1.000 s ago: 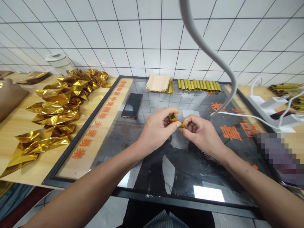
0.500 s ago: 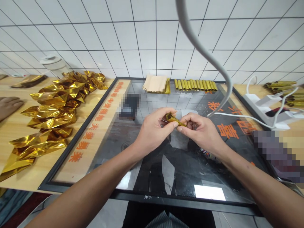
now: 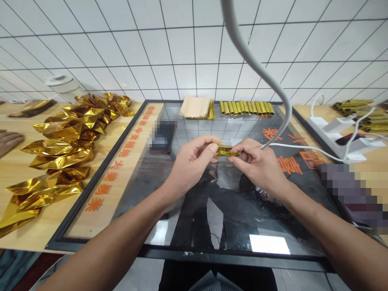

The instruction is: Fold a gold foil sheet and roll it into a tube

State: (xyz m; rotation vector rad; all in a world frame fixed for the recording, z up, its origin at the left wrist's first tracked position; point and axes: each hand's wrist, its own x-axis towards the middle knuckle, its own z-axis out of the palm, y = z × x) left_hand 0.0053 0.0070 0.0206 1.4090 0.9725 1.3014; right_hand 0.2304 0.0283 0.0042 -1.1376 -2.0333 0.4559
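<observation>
A small piece of gold foil paper (image 3: 226, 151) is held between both hands above the dark glass panel (image 3: 194, 210). My left hand (image 3: 192, 163) pinches its left end between thumb and fingers. At the right end, my right hand (image 3: 257, 161) grips it the same way. The piece looks partly rolled, with its length running left to right. Beyond the hands lie a stack of paper sheets (image 3: 196, 107), tan on top with gold edges, and a row of several gold rolls (image 3: 246, 108).
Folded gold foil shapes (image 3: 63, 153) cover the left table. Another person's hand (image 3: 10, 141) rests at the far left. A phone (image 3: 163, 136) lies on the glass. A grey flexible arm (image 3: 257, 64) hangs above, and a white power strip (image 3: 330, 137) stands right.
The gold piece has gone from slanted and crumpled-looking to a straighter, nearly level strip. My fingers have shifted along it, and the view has moved slightly.
</observation>
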